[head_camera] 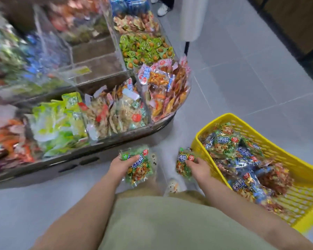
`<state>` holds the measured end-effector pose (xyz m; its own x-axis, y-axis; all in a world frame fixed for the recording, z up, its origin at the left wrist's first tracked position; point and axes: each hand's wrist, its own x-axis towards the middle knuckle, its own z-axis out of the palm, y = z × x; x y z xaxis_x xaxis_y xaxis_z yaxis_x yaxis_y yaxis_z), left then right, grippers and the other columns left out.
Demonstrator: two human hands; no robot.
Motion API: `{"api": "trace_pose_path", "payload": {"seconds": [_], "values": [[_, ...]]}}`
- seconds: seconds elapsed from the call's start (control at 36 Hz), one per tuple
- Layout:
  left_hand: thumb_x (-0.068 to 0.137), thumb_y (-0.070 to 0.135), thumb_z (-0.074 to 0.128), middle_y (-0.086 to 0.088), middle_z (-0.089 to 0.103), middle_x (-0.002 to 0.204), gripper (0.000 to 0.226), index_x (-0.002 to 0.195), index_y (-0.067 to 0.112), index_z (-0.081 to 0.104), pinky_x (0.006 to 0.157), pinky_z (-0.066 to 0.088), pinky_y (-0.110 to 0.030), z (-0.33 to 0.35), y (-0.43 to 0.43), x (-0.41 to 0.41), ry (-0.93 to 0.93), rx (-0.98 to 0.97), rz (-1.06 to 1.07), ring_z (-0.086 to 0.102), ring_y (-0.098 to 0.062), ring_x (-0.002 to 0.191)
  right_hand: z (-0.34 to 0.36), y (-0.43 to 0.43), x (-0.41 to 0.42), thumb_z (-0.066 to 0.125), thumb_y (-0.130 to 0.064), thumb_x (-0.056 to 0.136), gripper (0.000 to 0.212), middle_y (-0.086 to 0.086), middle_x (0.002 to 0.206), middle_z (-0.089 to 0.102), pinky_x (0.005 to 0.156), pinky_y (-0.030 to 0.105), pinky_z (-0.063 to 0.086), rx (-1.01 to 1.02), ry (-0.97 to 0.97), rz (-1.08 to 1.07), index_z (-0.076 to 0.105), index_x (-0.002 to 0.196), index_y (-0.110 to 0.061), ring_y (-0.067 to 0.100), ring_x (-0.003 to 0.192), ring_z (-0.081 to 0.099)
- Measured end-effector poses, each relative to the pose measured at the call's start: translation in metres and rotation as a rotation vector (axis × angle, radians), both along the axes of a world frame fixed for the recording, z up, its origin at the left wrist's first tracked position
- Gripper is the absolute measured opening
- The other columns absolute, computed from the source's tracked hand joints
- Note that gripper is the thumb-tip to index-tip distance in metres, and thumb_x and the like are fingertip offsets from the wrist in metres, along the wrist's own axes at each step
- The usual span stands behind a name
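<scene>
Two snack packets [139, 164] held, one per hand [120, 165].

Nothing can be read with certainty. The green snack packets [141, 170] just left of the yellow basket [260, 129], and the packets inside it [229, 143], carry white characters on a blue patch and a small red badge, all too blurred to make out. Labels in the display bins [98, 64] farther left of the basket are equally unreadable.

Glossy, crinkled plastic film on the snack packets [139, 170], printed and reflective. Smooth moulded yellow plastic, perforated, for the basket [304, 201]. Clear glossy acrylic in the bin walls [114, 40]. Matt grey tile across the floor [251, 78]. Soft matt cloth on the shirt [161, 222].
</scene>
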<state>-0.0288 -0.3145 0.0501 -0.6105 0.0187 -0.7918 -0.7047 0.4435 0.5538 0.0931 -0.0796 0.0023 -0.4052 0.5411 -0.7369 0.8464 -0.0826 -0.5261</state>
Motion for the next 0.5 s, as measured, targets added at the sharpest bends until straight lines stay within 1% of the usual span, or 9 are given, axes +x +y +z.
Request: {"api": "trace_pose_path", "payload": {"seconds": [0.03, 0.08, 0.14, 0.19, 0.28, 0.33, 0.36, 0.44, 0.5], "values": [[0.072, 0.033, 0.082, 0.000, 0.072, 0.084, 0.026, 0.086, 0.020, 0.065, 0.060, 0.046, -0.023, -0.001, -0.013, 0.003, -0.002, -0.001, 0.057, 0.066, -0.012, 0.075, 0.000, -0.006, -0.005, 0.069, -0.027, 0.082, 0.018, 0.009, 0.097, 0.065, 0.073, 0.026, 0.040, -0.002, -0.002, 0.042, 0.061, 0.094, -0.016, 0.022, 0.081, 0.056], [0.072, 0.038, 0.082, -0.003, 0.069, 0.091, 0.033, 0.092, 0.020, 0.063, 0.069, 0.046, -0.029, -0.003, -0.038, 0.010, -0.011, -0.010, 0.158, 0.065, -0.020, 0.085, 0.001, -0.019, -0.018, 0.069, -0.027, 0.082, 0.026, 0.013, 0.102, 0.067, 0.082, 0.031, 0.047, -0.017, -0.020, 0.132, 0.065, 0.102, -0.010, 0.026, 0.091, 0.061], [0.072, 0.040, 0.081, -0.002, 0.068, 0.090, 0.034, 0.092, 0.021, 0.061, 0.068, 0.046, -0.028, -0.006, -0.061, 0.016, -0.023, -0.010, 0.242, 0.063, -0.019, 0.083, 0.005, -0.035, -0.032, 0.069, -0.027, 0.082, 0.033, 0.015, 0.105, 0.067, 0.088, 0.035, 0.049, -0.023, -0.039, 0.220, 0.065, 0.108, -0.008, 0.030, 0.098, 0.062], [0.073, 0.038, 0.081, -0.002, 0.068, 0.087, 0.032, 0.087, 0.021, 0.059, 0.065, 0.045, -0.026, -0.008, -0.082, 0.018, -0.025, 0.000, 0.305, 0.063, -0.017, 0.079, 0.010, -0.052, -0.049, 0.069, -0.026, 0.083, 0.032, 0.014, 0.106, 0.067, 0.085, 0.031, 0.047, -0.018, -0.031, 0.289, 0.065, 0.108, -0.007, 0.028, 0.097, 0.061], [0.073, 0.035, 0.082, -0.004, 0.069, 0.089, 0.031, 0.088, 0.021, 0.059, 0.075, 0.051, -0.031, -0.011, -0.114, 0.016, -0.012, 0.018, 0.375, 0.066, -0.021, 0.083, 0.014, -0.082, -0.076, 0.068, -0.027, 0.083, 0.030, 0.011, 0.101, 0.065, 0.076, 0.026, 0.042, 0.016, -0.024, 0.411, 0.064, 0.106, -0.008, 0.026, 0.096, 0.060], [0.072, 0.035, 0.082, -0.004, 0.069, 0.089, 0.030, 0.088, 0.021, 0.060, 0.082, 0.051, -0.034, -0.013, -0.138, 0.011, -0.012, 0.026, 0.418, 0.065, -0.021, 0.084, 0.016, -0.105, -0.094, 0.067, -0.025, 0.084, 0.029, 0.011, 0.099, 0.064, 0.082, 0.030, 0.046, -0.006, -0.014, 0.465, 0.063, 0.107, -0.009, 0.029, 0.099, 0.061], [0.072, 0.035, 0.083, -0.003, 0.069, 0.088, 0.029, 0.087, 0.021, 0.061, 0.083, 0.049, -0.033, -0.013, -0.150, 0.008, -0.011, 0.027, 0.428, 0.065, -0.019, 0.083, 0.016, -0.117, -0.104, 0.067, -0.022, 0.084, 0.026, 0.011, 0.099, 0.065, 0.083, 0.032, 0.048, -0.025, 0.002, 0.478, 0.063, 0.106, -0.009, 0.030, 0.098, 0.062], [0.071, 0.038, 0.082, 0.002, 0.067, 0.084, 0.029, 0.083, 0.020, 0.063, 0.078, 0.043, -0.029, -0.010, -0.192, -0.007, -0.009, 0.007, 0.413, 0.061, -0.014, 0.078, 0.018, -0.157, -0.132, 0.067, -0.025, 0.083, 0.019, 0.008, 0.097, 0.066, 0.075, 0.029, 0.044, -0.004, 0.033, 0.544, 0.062, 0.099, -0.016, 0.024, 0.089, 0.061], [0.071, 0.039, 0.083, 0.003, 0.067, 0.081, 0.028, 0.081, 0.021, 0.064, 0.068, 0.045, -0.026, -0.007, -0.222, -0.019, -0.001, -0.013, 0.386, 0.061, -0.012, 0.076, 0.018, -0.187, -0.149, 0.068, -0.027, 0.083, 0.017, 0.004, 0.095, 0.066, 0.074, 0.029, 0.043, 0.003, 0.050, 0.566, 0.060, 0.096, -0.019, 0.022, 0.086, 0.060]]}}
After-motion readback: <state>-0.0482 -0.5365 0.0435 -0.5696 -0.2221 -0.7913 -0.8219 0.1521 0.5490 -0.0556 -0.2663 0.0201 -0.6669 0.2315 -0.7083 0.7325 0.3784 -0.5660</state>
